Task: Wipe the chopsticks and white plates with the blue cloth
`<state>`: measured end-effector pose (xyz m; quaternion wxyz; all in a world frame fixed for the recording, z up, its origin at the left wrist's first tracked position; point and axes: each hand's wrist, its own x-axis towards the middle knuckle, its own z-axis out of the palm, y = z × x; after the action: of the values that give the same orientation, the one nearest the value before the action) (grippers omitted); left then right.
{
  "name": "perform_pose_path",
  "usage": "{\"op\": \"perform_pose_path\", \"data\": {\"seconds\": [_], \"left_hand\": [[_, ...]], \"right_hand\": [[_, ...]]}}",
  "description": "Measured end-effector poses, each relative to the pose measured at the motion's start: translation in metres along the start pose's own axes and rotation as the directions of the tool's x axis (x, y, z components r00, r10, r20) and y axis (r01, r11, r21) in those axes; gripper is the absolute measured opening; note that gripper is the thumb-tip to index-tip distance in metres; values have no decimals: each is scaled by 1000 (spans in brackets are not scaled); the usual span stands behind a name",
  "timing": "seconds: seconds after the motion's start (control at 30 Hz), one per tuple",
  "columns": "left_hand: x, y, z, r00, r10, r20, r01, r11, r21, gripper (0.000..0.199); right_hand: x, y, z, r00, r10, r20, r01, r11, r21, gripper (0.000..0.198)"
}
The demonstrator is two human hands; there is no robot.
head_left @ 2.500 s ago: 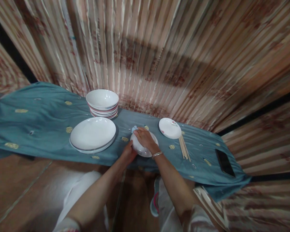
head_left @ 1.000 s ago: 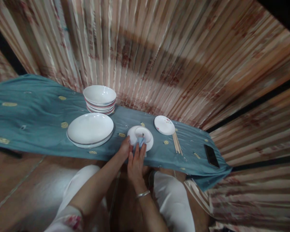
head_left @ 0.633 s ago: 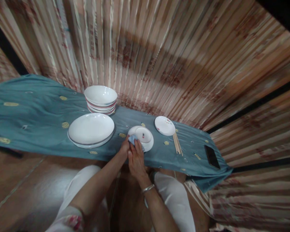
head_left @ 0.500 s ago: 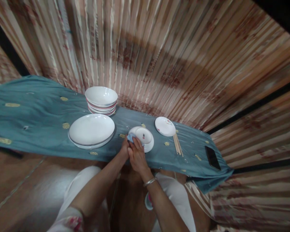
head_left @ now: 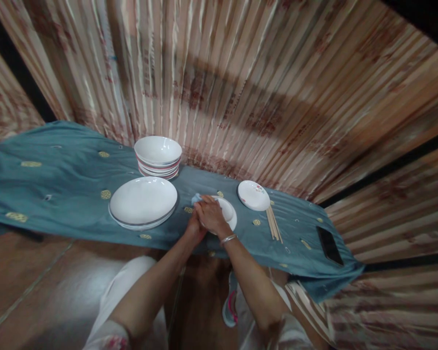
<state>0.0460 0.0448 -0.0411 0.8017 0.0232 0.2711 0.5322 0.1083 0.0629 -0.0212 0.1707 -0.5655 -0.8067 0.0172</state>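
A small white plate (head_left: pixel 232 219) lies bottom up between my hands, its raised foot ring partly showing. My left hand (head_left: pixel 196 227) closes on the plate's near left edge, its fingers mostly hidden. My right hand (head_left: pixel 210 214) lies over the plate, pressing a light blue cloth (head_left: pixel 196 199) against its underside; only a bit of the cloth sticks out beyond the fingers. To the right sits another small plate (head_left: pixel 253 195) with a flower print, face up. Left of my hands is a stack of large white plates (head_left: pixel 143 200).
Behind the large plates rises a stack of white bowls (head_left: pixel 158 149) with red bands. Several wooden chopsticks (head_left: pixel 273 223) lie by the flowered plate, and a black phone (head_left: pixel 329 245) is near the right end of the teal tablecloth (head_left: pixel 76 204). A pleated curtain (head_left: pixel 219 97) hangs behind.
My right hand has slid forward over the plate with the cloth, covering more of the underside and its printed mark. My left hand stays at the plate's edge. The view has shifted slightly.
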Motion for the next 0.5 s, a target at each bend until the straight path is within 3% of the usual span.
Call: {"op": "perform_pose_path", "data": {"seconds": [0.2,0.37,0.5], "left_hand": [[5,-4,-7,996,31,-84,-25,997,73,19],[6,-4,-9,994,32,-106,-24,997,78,22],[6,-3,-9,989,29,-144,-17,997,79,27]], "right_hand": [[18,25,9,999,37,-17,-38,998,-50,39],[19,57,13,995,64,-70,-67,997,-41,35],[12,83,13,993,106,-45,-105,994,20,34]]}}
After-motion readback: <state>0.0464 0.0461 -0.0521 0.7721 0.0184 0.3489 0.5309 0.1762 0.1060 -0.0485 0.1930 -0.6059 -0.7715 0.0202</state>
